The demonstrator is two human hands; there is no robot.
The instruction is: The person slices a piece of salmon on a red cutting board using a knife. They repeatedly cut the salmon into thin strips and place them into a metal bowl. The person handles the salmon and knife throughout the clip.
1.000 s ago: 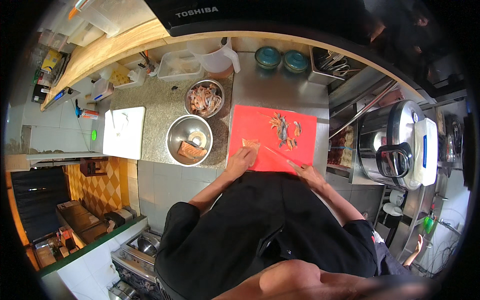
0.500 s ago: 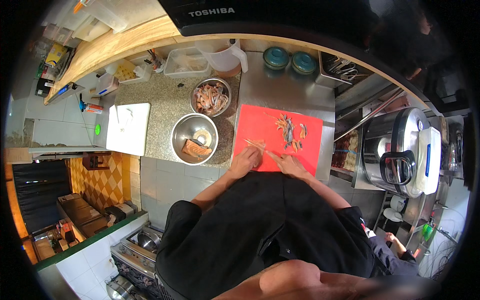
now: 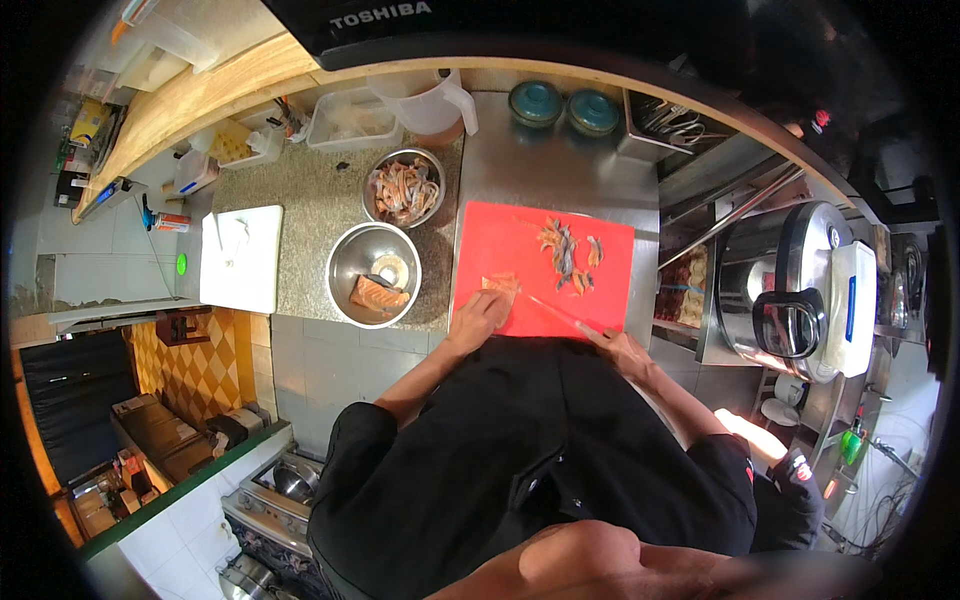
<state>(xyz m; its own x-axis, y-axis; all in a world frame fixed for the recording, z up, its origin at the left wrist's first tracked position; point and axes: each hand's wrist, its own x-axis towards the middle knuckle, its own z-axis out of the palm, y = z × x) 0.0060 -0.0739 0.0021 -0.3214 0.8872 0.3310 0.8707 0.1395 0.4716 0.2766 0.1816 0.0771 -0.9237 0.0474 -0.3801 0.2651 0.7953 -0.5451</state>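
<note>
On the red cutting board (image 3: 600,235), my left hand (image 3: 478,320) presses its bent fingers onto a piece of salmon (image 3: 503,284) near the board's left side. My right hand (image 3: 624,353) grips a knife (image 3: 552,309) by its handle at the near right edge. The long, thin blade points left and forward, its tip close to the salmon. Grey and orange fish skin scraps (image 3: 562,255) lie in a loose pile on the far right of the board. To the left, a steel bowl (image 3: 335,262) contains a larger salmon chunk (image 3: 380,295).
Behind that bowl, a smaller bowl (image 3: 370,175) holds fish trimmings. A white cutting board (image 3: 250,285) lies farther left. A plastic jug (image 3: 425,105) and two lidded teal pots (image 3: 536,103) line the back. A large cooker (image 3: 765,260) stands right; another person's sleeve (image 3: 790,500) shows lower right.
The knife has moved right, away from the salmon, with my right hand, and more of its blade shows. My left hand stays on the salmon. The whole view has shifted slightly.
</note>
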